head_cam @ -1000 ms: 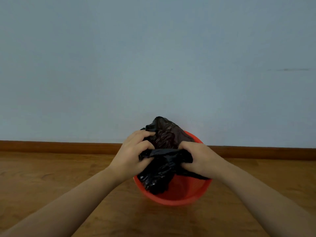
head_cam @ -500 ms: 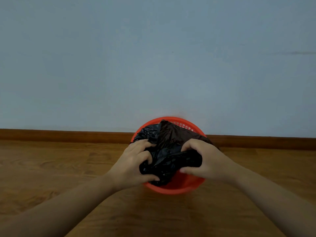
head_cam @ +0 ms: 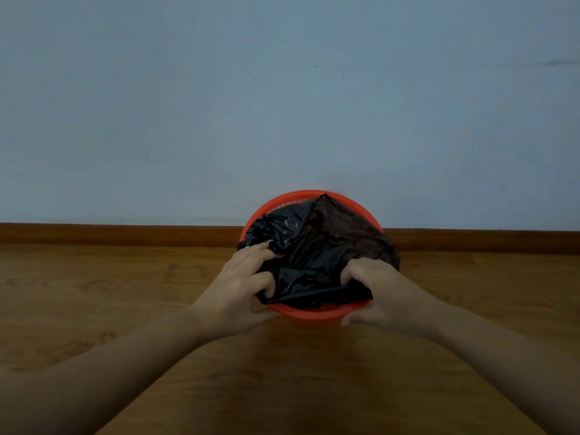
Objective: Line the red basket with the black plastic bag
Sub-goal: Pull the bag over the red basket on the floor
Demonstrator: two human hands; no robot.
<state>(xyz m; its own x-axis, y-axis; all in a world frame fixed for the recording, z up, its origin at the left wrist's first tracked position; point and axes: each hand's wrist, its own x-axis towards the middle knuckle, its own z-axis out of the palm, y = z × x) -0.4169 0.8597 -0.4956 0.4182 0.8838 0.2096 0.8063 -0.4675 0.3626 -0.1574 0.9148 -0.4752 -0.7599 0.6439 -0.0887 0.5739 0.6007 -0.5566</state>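
Presently round red plastic basket (head_cam: 314, 312) opens upward; crumpled black plastic bag (head_cam: 317, 255) peaks at far rim; left hand (head_cam: 238, 287) and right hand (head_cam: 376, 293) fingers clamp bag's near edge.

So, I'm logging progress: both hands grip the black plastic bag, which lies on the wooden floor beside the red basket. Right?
Not quite. The left hand and right hand do grip the black plastic bag, but it sits in the red basket, not on the wooden floor beside it; the head view shows this.

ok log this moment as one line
phase: lining | left hand: grips black bag | right hand: grips black bag | red basket: far rim uncovered
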